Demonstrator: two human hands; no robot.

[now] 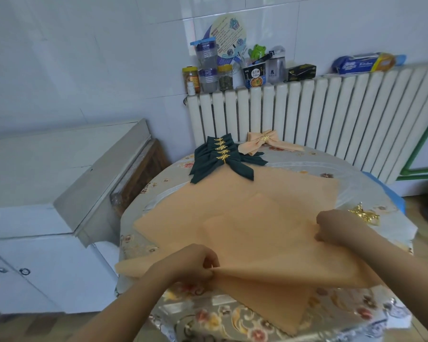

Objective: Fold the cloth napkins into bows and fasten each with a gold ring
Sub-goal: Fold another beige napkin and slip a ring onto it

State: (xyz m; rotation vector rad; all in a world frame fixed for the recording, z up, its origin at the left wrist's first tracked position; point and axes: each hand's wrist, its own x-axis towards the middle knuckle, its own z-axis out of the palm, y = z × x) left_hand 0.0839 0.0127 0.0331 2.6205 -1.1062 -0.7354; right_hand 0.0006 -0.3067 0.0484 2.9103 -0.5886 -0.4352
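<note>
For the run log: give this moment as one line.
left hand: pinches peach napkin | right hand: grips napkin | gold rings: unused

A stack of flat peach napkins (252, 218) is spread on the table, the top one lifted at two corners — beyond lie green bows (220, 159), a peach bow (262, 141) and loose gold rings (365, 214).

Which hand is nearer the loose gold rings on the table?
The right hand. It grips the peach napkin right beside the gold rings; the left hand pinches the napkin's near edge, much farther away.
</note>
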